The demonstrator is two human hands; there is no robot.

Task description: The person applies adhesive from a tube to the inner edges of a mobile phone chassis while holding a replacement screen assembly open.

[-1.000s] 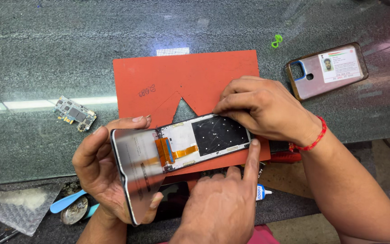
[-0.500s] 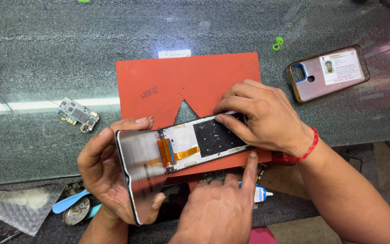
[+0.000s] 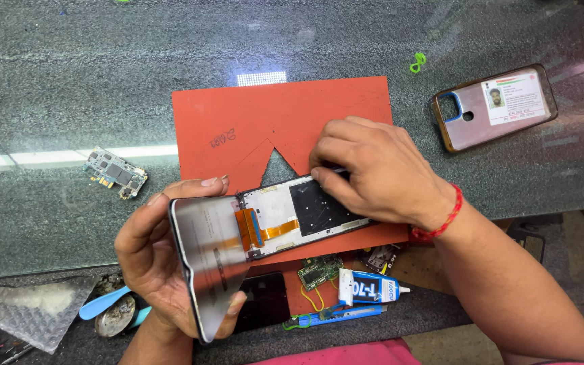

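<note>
A phone display panel (image 3: 209, 267) is held lifted away from its frame (image 3: 305, 215) over a red mat (image 3: 282, 122).

The panel is gripped by the left hand (image 3: 153, 270), fingers curled round its edges. An orange flex cable (image 3: 255, 228) runs from the grip into the frame. The frame's far end is pressed by the right hand (image 3: 380, 176), fingers bent; what they pinch cannot be told. A circuit board (image 3: 116, 173) lies beyond the left hand; a glue tube (image 3: 370, 289) lies below the frame; a cased phone (image 3: 493, 106) lies well beyond the right hand.

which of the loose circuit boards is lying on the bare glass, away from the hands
The grey board left of the red mat; the green board sits below the mat's near edge, by the glue tube.
</note>
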